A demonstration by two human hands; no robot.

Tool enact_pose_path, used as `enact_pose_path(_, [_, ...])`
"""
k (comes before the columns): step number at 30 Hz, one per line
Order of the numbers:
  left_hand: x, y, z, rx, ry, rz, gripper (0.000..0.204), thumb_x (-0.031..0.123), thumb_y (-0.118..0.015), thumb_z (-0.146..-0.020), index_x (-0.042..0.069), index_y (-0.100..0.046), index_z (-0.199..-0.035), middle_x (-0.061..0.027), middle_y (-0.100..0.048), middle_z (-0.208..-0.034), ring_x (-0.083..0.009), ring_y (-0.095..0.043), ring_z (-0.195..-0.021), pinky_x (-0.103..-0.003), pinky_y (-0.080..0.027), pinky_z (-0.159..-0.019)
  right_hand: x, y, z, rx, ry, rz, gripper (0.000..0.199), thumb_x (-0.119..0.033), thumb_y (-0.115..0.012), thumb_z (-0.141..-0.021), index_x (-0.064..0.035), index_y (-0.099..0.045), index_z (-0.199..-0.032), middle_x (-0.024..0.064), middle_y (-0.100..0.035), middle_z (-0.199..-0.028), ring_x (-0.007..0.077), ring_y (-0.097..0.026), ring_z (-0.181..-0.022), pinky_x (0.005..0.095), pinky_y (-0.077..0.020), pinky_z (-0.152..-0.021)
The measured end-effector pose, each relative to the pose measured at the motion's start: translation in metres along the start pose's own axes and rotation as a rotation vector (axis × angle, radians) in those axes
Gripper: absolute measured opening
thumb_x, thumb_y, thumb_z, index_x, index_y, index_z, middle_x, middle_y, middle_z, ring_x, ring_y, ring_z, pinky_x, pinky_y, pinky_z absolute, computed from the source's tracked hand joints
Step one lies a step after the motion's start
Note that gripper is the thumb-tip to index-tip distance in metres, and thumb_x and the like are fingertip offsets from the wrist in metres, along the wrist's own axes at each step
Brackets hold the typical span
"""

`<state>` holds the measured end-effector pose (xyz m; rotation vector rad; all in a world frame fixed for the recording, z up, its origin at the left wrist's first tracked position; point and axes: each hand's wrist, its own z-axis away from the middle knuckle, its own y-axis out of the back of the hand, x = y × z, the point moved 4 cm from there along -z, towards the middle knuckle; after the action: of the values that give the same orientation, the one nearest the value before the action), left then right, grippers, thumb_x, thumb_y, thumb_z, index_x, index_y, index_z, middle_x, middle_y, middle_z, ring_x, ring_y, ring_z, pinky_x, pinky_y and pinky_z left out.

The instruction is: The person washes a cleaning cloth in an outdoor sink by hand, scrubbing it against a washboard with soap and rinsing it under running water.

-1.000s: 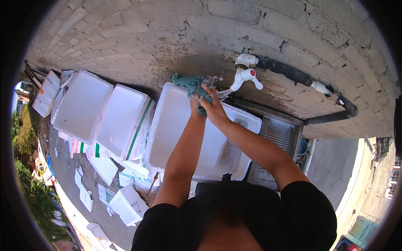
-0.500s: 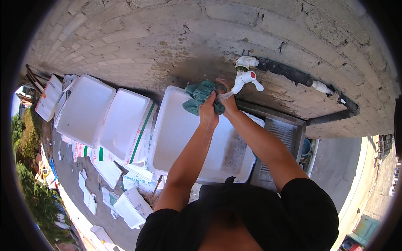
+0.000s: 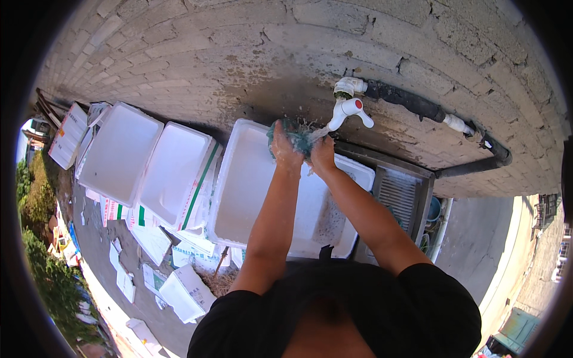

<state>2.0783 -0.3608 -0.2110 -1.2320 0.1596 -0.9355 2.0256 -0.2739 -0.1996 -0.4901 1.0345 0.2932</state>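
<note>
In the head view we held a wet teal cloth (image 3: 290, 136) under the white plastic tap (image 3: 346, 110), our left hand (image 3: 285, 152) and right hand (image 3: 323, 156) both clenched on it above the white foam box (image 3: 239, 197). Water sprayed off it, so we judged it could splash past the box or slip from our wet grip.

Both arms outstretched, left hand (image 3: 285, 149) and right hand (image 3: 323, 156) clenched (side by side)

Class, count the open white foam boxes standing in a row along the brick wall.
3: one white foam box at far left, one in the middle, one beneath the hands at the tap. Scattered pieces below may hide more.
</note>
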Motion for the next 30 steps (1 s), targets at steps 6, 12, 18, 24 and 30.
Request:
enact_pose_path(6, [-0.001,-0.002,0.012,-0.06,0.061,-0.067,0.042,0.043,-0.044,-0.093,0.005,-0.053,-0.111,-0.0121,-0.059,-0.107,-0.0312,-0.056,-0.1,-0.046,-0.043,-0.091,-0.003,0.023,-0.015,-0.16,-0.309,-0.062,0.027,-0.015,-0.046,-0.088,-0.0065,-0.052,-0.114,0.0107,-0.056,-0.108,0.0248,-0.057,-0.095,0.045,-0.0492,-0.072])
enact_pose_path(12, [0.007,0.029,0.01,-0.109,0.202,-0.058,0.032,0.033,-0.048,-0.092,0.007,-0.052,-0.11,-0.0089,-0.058,-0.104,-0.0258,-0.058,-0.094,-0.04,-0.048,-0.083,-0.026,-0.027,0.077,-0.368,0.782,0.598,0.029,-0.001,-0.05,-0.082,-0.0037,-0.049,-0.111,0.0158,-0.049,-0.111,0.0291,-0.043,-0.113,0.0352,-0.0306,-0.099])
enact_pose_path(18, [-0.021,0.037,0.018,-0.133,0.194,-0.051,0.03,0.006,-0.047,-0.087,0.004,-0.046,-0.117,-0.0101,-0.053,-0.112,-0.0221,-0.053,-0.103,-0.034,-0.045,-0.088,0.009,0.003,-0.034,-0.104,0.455,0.12,0.007,-0.002,-0.048,-0.079,-0.0013,-0.048,-0.086,0.0167,-0.054,-0.085,0.0328,-0.055,-0.084,0.0397,-0.0437,-0.075])
enact_pose_path(24, [-0.01,0.023,0.034,-0.224,0.163,-0.324,0.03,0.004,-0.054,-0.085,0.004,-0.049,-0.115,-0.0079,-0.055,-0.11,-0.0208,-0.054,-0.101,-0.033,-0.044,-0.087,-0.001,0.016,-0.043,-0.222,0.689,1.115,0.039,-0.013,-0.058,-0.079,-0.0006,-0.05,-0.115,0.0156,-0.055,-0.111,0.0286,-0.051,-0.105,0.0354,-0.0401,-0.088])
enact_pose_path(30, [0.029,0.01,0.05,-0.335,0.339,-0.863,0.039,-0.01,-0.055,-0.076,0.001,-0.055,-0.114,-0.0092,-0.059,-0.109,-0.0209,-0.057,-0.102,-0.032,-0.043,-0.09,-0.015,0.004,-0.035,-0.713,0.211,0.476,0.06,-0.041,-0.071,-0.077,0.0016,-0.051,-0.115,0.0078,-0.06,-0.1,0.0155,-0.054,-0.092,0.0312,-0.0437,-0.079])
